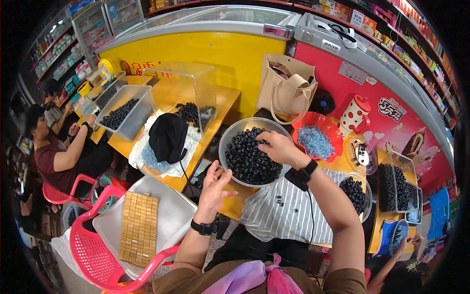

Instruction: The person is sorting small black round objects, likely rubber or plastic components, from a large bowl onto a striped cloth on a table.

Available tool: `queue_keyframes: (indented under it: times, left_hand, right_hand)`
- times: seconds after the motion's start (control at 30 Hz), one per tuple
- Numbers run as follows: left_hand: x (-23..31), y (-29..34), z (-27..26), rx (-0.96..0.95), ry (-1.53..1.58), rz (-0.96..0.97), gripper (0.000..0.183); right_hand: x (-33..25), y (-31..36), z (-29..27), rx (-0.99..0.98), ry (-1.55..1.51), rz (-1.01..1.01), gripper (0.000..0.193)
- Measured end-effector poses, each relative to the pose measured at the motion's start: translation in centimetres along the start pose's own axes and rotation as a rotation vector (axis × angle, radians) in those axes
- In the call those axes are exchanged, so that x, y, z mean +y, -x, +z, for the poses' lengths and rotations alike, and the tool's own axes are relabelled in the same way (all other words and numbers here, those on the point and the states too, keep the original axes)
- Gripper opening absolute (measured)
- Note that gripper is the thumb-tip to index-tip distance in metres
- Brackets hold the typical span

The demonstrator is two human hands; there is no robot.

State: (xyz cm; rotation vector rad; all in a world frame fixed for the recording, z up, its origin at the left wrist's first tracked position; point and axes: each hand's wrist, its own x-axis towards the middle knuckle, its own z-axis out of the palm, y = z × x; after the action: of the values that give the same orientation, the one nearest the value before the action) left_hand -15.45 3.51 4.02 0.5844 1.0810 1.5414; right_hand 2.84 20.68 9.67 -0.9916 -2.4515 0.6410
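A round clear plastic tub [225,164] full of small black ring-like pieces [249,157] stands in front of me. Over its right side, my right hand [280,148] reaches in with fingers bent together at the top of the pile. What its fingertips grip is too small to make out. My left hand [214,190] is held up at the tub's near left rim, palm turned inward and fingers spread, holding nothing. Beneath my right forearm lies a grey and white striped cloth [289,210] with a few loose dark pieces on it.
Right of the tub are a red bowl [338,139] of pale blue bits, a polka-dot jug [356,113] and a second tub of black pieces [352,193]. A beige bag [289,83] stands behind. Leftward are a black cap [168,137], a pink chair [93,255] and a seated person [61,152].
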Motion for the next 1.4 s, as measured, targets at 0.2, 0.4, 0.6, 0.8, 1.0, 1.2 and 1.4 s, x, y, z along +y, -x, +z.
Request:
queue_keyframes:
  times: [0.2, 0.4, 0.6, 0.8, 1.0, 1.2, 1.4]
  left_hand:
    - [-0.3, -0.8, 0.6, -0.190, 0.134, -0.264, 0.068]
    - [-0.4, -0.4, 1.1, -0.122, 0.155, -0.231, 0.057]
    - [-0.6, -0.7, 1.0, -0.115, 0.185, -0.248, 0.054]
    - [-0.5, -0.9, 0.9, -0.075, 0.158, -0.227, 0.041]
    - [0.2, -0.4, 1.2, -0.142, 0.078, -0.238, 0.048]
    - [-0.3, -0.9, 2.8, -0.092, 0.022, -0.242, 0.054]
    - [-0.2, -2.5, 0.9, -0.173, 0.100, -0.094, 0.070]
  right_hand:
    - [-0.6, -4.5, 2.4, -0.143, 0.214, 0.099, 0.036]
    - [-4.1, -3.4, 3.5, -0.578, 0.271, -0.033, 0.050]
    - [-5.4, 0.1, 4.5, -0.557, 0.136, -0.036, 0.048]
    - [-3.9, 1.9, 5.6, -0.444, 0.214, -0.101, 0.032]
    - [-2.3, 2.4, 5.4, -0.373, 0.064, -0.097, 0.024]
    - [-1.3, 2.0, 5.4, -0.066, -0.180, -0.021, 0.014]
    - [-3.5, 4.8, -1.8, 0.303, -0.161, -0.109, 0.012]
